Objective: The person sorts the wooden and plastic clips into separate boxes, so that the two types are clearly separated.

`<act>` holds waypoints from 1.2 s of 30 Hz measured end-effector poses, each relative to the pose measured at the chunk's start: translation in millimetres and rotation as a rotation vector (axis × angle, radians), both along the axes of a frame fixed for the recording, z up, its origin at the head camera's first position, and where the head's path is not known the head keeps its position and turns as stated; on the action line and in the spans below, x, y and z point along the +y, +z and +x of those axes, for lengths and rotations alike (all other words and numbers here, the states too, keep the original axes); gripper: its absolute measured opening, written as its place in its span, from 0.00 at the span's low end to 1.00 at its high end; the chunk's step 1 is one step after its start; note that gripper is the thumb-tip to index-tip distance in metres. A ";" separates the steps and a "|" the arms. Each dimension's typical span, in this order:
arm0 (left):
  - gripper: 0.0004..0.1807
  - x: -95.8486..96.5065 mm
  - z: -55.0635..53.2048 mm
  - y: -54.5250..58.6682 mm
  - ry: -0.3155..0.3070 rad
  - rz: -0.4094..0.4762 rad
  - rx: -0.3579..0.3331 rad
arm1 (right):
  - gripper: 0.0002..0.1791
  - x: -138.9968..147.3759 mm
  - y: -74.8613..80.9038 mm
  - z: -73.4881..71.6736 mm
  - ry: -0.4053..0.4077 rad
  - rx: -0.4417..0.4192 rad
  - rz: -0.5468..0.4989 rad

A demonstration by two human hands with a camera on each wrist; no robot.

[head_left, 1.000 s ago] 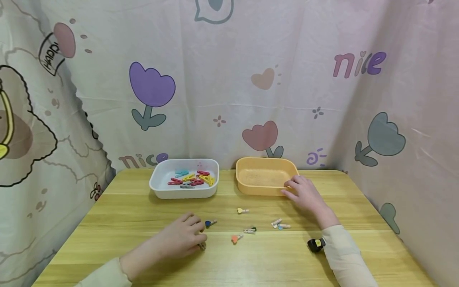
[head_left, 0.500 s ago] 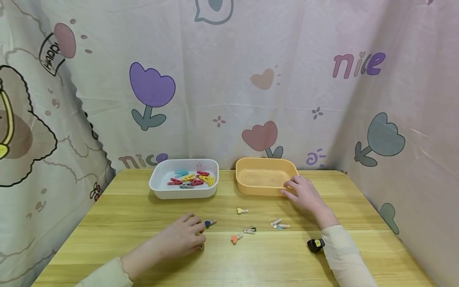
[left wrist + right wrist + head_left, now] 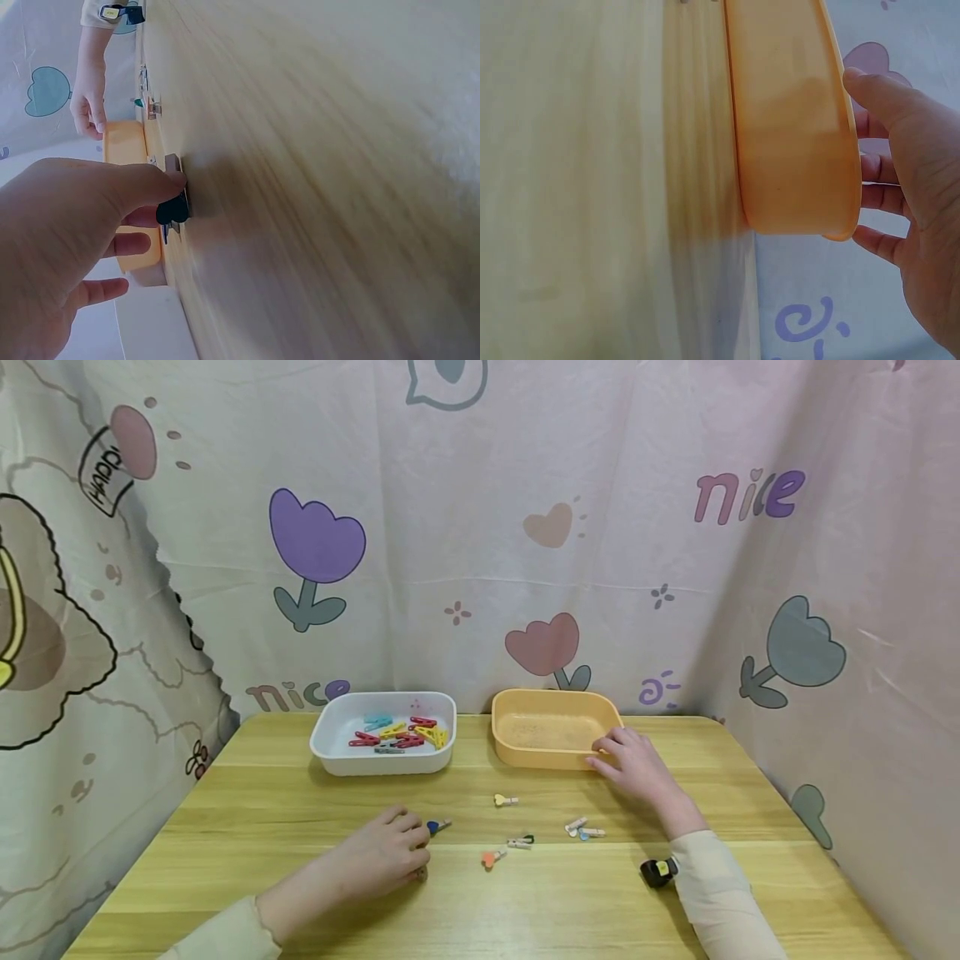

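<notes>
My left hand (image 3: 382, 853) is low over the table at the left, pinching a small wooden clothespin (image 3: 173, 163) with a dark heart-shaped piece (image 3: 172, 211) between thumb and fingers. Its fingers partly hide the clothespin in the head view. Just beyond the fingertips lies a blue-heart clothespin (image 3: 438, 827). At the front right corner of the yellow plastic basket (image 3: 555, 759), my right hand (image 3: 637, 764) grips the rim, thumb on the near outer side and fingers over the edge. Nothing shows inside this basket.
Several heart clothespins lie mid-table: a yellow one (image 3: 506, 800), an orange one (image 3: 492, 858), a green one (image 3: 521, 842), and a white one (image 3: 576, 827) beside a light blue one (image 3: 592, 833). A white basket (image 3: 382, 766) holds coloured plastic clips (image 3: 390, 732). A black device (image 3: 657, 872) sits by the right sleeve.
</notes>
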State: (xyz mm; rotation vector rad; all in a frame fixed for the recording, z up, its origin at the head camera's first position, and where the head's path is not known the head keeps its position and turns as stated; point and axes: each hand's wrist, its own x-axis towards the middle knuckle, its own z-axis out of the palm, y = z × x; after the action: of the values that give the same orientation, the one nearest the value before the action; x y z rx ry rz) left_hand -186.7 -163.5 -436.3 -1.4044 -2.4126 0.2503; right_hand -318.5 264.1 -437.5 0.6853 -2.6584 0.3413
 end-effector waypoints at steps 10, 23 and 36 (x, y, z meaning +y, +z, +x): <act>0.07 3.6 -1.7 -2.9 -0.016 -0.017 0.014 | 0.15 0.4 -2.3 -1.1 -0.003 -0.005 0.008; 0.07 17.1 -16.8 13.3 0.024 0.005 -0.051 | 0.15 1.3 -1.9 -1.3 -0.006 -0.010 0.004; 0.06 38.0 -38.0 30.0 0.014 0.024 0.006 | 0.15 0.3 0.4 -0.5 -0.006 -0.016 0.009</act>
State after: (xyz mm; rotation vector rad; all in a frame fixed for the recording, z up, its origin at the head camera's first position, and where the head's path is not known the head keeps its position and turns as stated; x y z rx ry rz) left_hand -224.6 -125.6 -406.4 -1.3745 -2.4133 0.2277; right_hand -319.1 264.3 -437.1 0.6799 -2.6780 0.3339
